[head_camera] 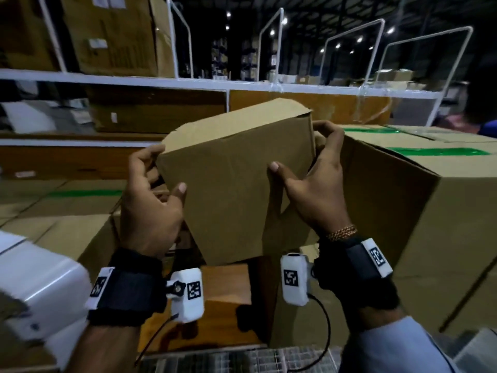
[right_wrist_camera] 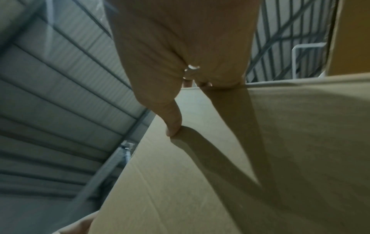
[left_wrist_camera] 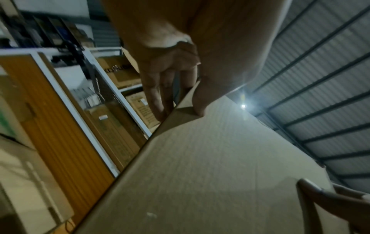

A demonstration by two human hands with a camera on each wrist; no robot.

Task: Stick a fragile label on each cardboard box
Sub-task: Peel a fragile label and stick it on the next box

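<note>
both hands hold a plain cardboard box (head_camera: 236, 181) up and tilted, in front of the shelves.

the left hand (head_camera: 153, 208) grips the box's left edge, thumb on the near face and fingers (left_wrist_camera: 158, 88) curled round behind; the right hand (head_camera: 314, 195) clamps the right edge the same way, thumb (right_wrist_camera: 170, 117) pressed on the near face. the box hangs clear of the larger box with green tape (head_camera: 403, 189) just to its right, and above more cartons (head_camera: 67, 227) lower left. no label shows on the faces in view, though the far side is hidden. a white shelf rail (head_camera: 161, 83) with stored boxes runs behind; a blurred white object (head_camera: 40, 286), possibly a printer, sits at lower left.
</note>
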